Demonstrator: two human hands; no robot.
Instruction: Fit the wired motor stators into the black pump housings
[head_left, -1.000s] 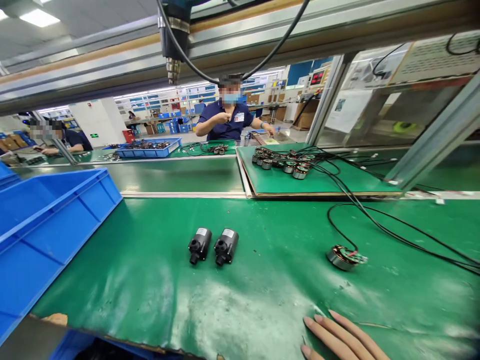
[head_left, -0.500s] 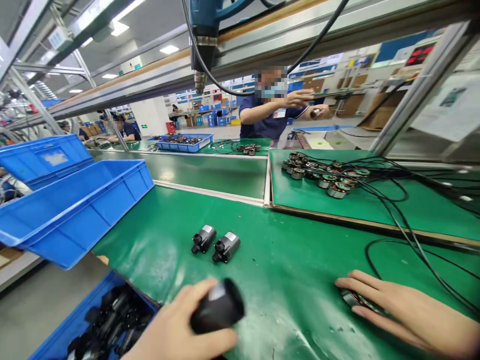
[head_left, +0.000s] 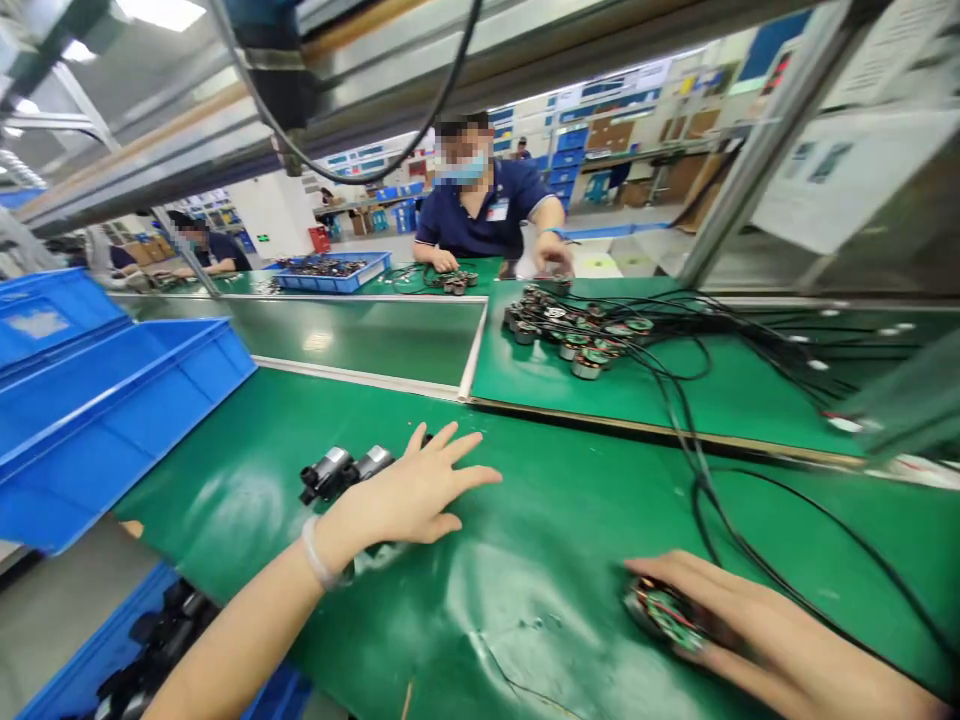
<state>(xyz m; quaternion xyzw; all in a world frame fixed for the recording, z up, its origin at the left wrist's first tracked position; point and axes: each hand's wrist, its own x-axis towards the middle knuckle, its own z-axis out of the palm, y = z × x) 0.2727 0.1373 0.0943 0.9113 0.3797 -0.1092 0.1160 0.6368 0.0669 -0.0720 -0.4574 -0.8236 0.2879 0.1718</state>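
My left hand point(head_left: 409, 495) lies flat on the green table mat point(head_left: 540, 560) with its fingers spread, holding nothing that I can see. It touches two small black pump bodies point(head_left: 341, 470) that lie side by side just left of it; anything beneath the palm is hidden. My right hand point(head_left: 757, 630) is at the lower right, its fingers closed over a round motor stator point(head_left: 664, 612) with a green board. A black cable point(head_left: 720, 520) runs from the stator towards the back.
Two empty blue bins point(head_left: 112, 420) stand on the left. A lower blue bin point(head_left: 150, 645) holds several black pumps. A green board point(head_left: 712, 400) behind carries several stators point(head_left: 577, 335) and cables. A co-worker point(head_left: 487, 215) works across the conveyor point(head_left: 360, 335). A power tool point(head_left: 274, 70) hangs overhead.
My left hand carried a black pump up from the lower bin, reached to the two pumps and now lies open there. My right hand moved onto the stator and closed over it.
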